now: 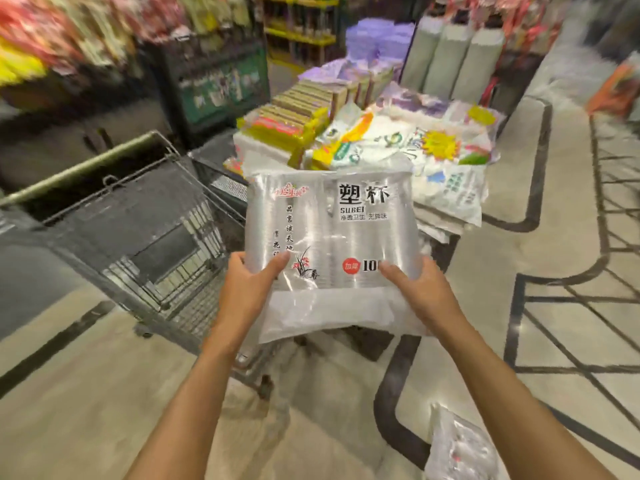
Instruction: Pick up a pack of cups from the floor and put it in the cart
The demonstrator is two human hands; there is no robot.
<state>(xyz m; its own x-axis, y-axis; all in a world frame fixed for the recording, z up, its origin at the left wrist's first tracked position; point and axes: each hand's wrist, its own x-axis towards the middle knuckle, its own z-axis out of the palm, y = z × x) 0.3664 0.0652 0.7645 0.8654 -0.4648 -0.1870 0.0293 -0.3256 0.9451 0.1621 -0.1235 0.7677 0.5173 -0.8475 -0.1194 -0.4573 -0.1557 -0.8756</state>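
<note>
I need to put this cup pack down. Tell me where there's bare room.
Both the left hand and right hand grip the cup pack. The cart on the left shows a bare basket. The floor right of the display is bare too. The display behind the pack is crowded with stacked packets.

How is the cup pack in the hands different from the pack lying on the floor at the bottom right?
The cup pack is held up by the left hand and right hand; the floor pack lies untouched. The cup pack shows its whole printed front; the floor pack is cut off by the frame edge and blurred. Both are clear plastic bags.
</note>
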